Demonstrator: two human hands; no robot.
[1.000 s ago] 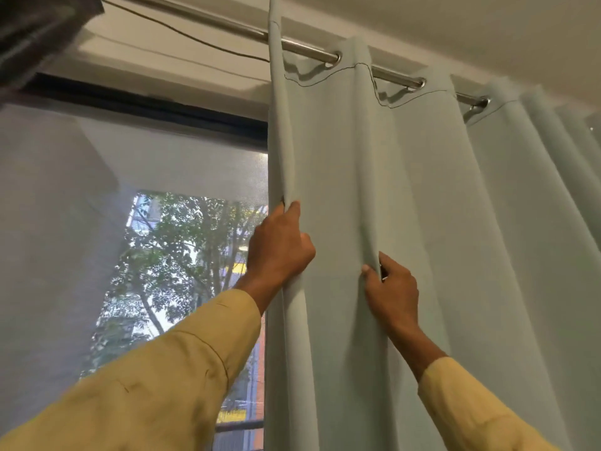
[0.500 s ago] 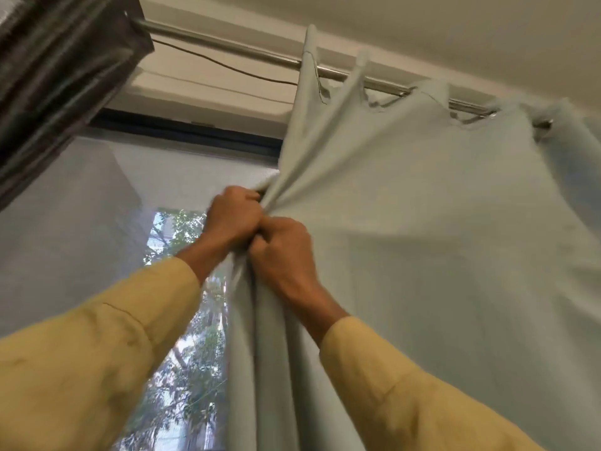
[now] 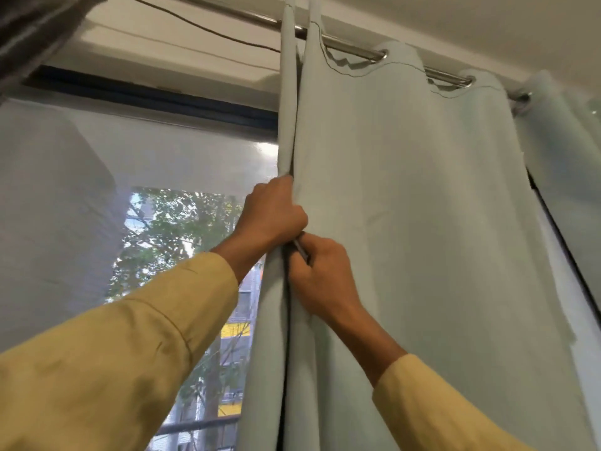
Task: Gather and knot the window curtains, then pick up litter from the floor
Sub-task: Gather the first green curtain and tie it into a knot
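The left hand [image 3: 273, 213] is clenched tight around the leading edge fold of the pale blue-grey curtain [image 3: 406, 206], fingers curled fully round the gathered fabric. Just below and touching it, the right hand [image 3: 320, 275] pinches the neighbouring pleat, fingers curled into the cloth. The curtain hangs by eyelets from a metal rod [image 3: 357, 48], its gathered edge beside the window [image 3: 182, 239] with trees outside.
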